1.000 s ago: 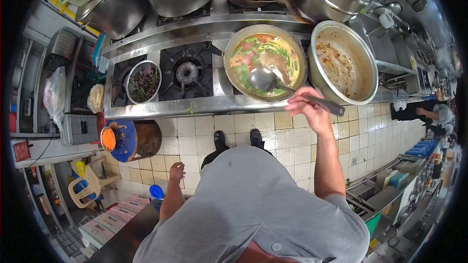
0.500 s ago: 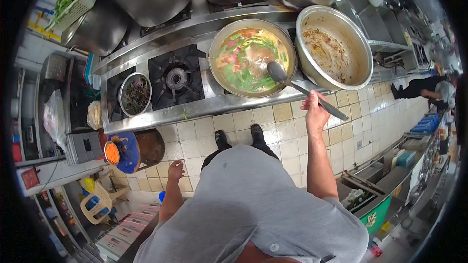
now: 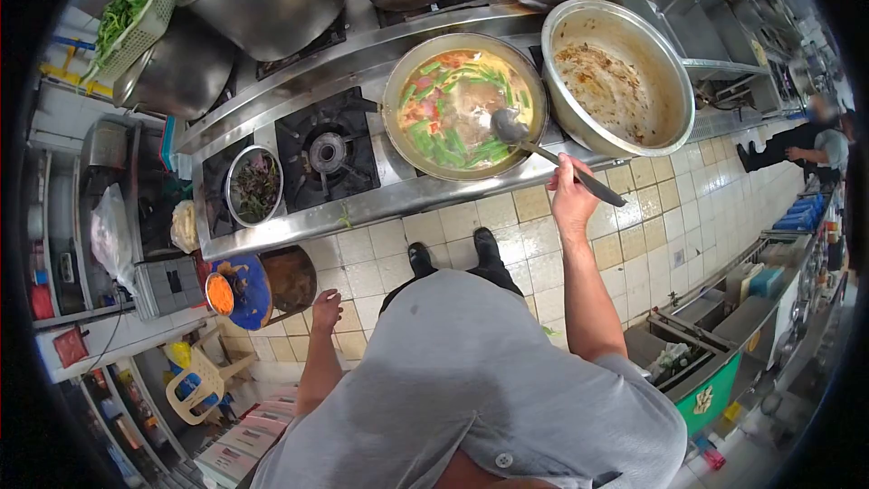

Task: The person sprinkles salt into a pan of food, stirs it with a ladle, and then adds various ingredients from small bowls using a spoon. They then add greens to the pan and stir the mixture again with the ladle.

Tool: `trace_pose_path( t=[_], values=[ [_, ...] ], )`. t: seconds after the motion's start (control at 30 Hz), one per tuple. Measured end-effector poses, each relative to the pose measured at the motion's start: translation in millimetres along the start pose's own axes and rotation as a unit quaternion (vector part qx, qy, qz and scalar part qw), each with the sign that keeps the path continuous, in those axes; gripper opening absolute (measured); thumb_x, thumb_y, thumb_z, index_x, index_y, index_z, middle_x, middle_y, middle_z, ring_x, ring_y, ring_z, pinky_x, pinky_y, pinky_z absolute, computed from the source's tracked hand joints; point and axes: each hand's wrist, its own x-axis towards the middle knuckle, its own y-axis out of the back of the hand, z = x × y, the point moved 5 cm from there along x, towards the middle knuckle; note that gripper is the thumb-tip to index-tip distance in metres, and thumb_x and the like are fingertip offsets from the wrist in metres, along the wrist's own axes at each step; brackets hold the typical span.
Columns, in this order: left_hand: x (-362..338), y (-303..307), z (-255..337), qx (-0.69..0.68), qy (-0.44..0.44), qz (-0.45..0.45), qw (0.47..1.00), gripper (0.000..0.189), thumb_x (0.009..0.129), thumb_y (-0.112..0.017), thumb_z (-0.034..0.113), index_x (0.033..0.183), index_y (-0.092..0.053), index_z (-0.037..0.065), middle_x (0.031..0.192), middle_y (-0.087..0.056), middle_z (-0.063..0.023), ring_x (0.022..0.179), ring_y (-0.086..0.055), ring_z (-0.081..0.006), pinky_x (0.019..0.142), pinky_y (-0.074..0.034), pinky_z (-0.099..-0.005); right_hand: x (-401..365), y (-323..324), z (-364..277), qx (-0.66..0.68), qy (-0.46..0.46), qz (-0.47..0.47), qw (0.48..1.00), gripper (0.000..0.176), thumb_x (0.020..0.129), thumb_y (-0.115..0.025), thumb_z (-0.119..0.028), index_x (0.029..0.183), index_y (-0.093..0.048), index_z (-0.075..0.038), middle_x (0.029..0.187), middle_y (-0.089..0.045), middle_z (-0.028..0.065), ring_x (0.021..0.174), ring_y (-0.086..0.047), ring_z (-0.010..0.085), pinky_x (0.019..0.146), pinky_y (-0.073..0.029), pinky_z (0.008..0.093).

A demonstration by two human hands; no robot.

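My right hand grips the handle of a large metal ladle. The ladle's bowl dips into a wide pan at the pan's right side. Soup with green bean pieces and reddish bits fills the pan, and pale froth lies around the middle. To the pan's right stands a big metal pot with brown residue over its inner bottom. My left hand hangs at my side above the floor, fingers loosely bent and apart, nothing in it.
A bowl of dark leaves sits left of a bare burner. Large pots line the back, beside a basket of greens. At lower left are a bowl of orange shreds and a plastic chair. Another person is at far right.
The ladle's bowl has shifted slightly left and lower into the soup, and my right hand has moved a little left with the handle. My left hand stays at my side.
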Motion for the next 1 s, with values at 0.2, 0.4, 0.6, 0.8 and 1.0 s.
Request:
trace_pose_path(
  t=[0.2, 0.4, 0.6, 0.8, 1.0],
  values=[
    [-2, 1, -22, 0.004, 0.017, -0.002, 1.000, 0.036, 0.094, -0.064, 0.024, 0.127, -0.061, 0.010, 0.091, -0.065, -0.0054, 0.070, -0.063, -0.0176, 0.056, -0.050, -0.0330, 7, 2, -1, -0.021, 0.010, -0.007, 1.000, 0.024, 0.098, -0.066, -0.020, 0.103, -0.068, 0.003, 0.074, -0.063, 0.0035, 0.060, -0.058, 0.0099, 0.053, -0.048, 0.0251],
    [-8, 2, -45, 0.004, 0.053, 0.001, 0.999, 0.033, 0.095, -0.064, 0.024, 0.125, -0.062, 0.010, 0.086, -0.062, -0.0032, 0.066, -0.062, -0.0166, 0.052, -0.049, -0.0329, 16, -6, 4, 0.009, 0.001, -0.004, 1.000, 0.025, 0.097, -0.068, -0.022, 0.103, -0.068, 0.002, 0.077, -0.064, 0.0044, 0.062, -0.059, 0.0094, 0.054, -0.049, 0.0248],
    [-7, -1, -44, -0.009, 0.040, 0.002, 0.999, 0.033, 0.096, -0.064, 0.024, 0.126, -0.062, 0.010, 0.093, -0.065, -0.0046, 0.068, -0.063, -0.0170, 0.054, -0.050, -0.0328, 32, -15, 10, 0.009, -0.006, 0.004, 1.000, 0.025, 0.096, -0.068, -0.022, 0.101, -0.068, 0.003, 0.076, -0.065, 0.0054, 0.062, -0.061, 0.0100, 0.053, -0.052, 0.0252],
    [-11, -4, -29, -0.014, 0.034, 0.003, 0.999, 0.036, 0.095, -0.064, 0.025, 0.128, -0.061, 0.010, 0.101, -0.067, -0.0074, 0.072, -0.065, -0.0180, 0.057, -0.052, -0.0335, 41, -20, -3, -0.005, 0.006, 0.012, 1.000, 0.026, 0.096, -0.067, -0.022, 0.099, -0.069, 0.004, 0.072, -0.065, 0.0061, 0.058, -0.059, 0.0101, 0.052, -0.052, 0.0256],
    [-14, -5, -32, -0.004, 0.043, 0.009, 0.999, 0.037, 0.094, -0.065, 0.025, 0.127, -0.062, 0.009, 0.098, -0.066, -0.0071, 0.071, -0.064, -0.0177, 0.055, -0.052, -0.0328, 55, -34, 7, 0.012, 0.035, 0.020, 0.999, 0.025, 0.097, -0.067, -0.020, 0.097, -0.070, 0.004, 0.068, -0.064, 0.0048, 0.055, -0.056, 0.0100, 0.049, -0.048, 0.0261]
  ],
)
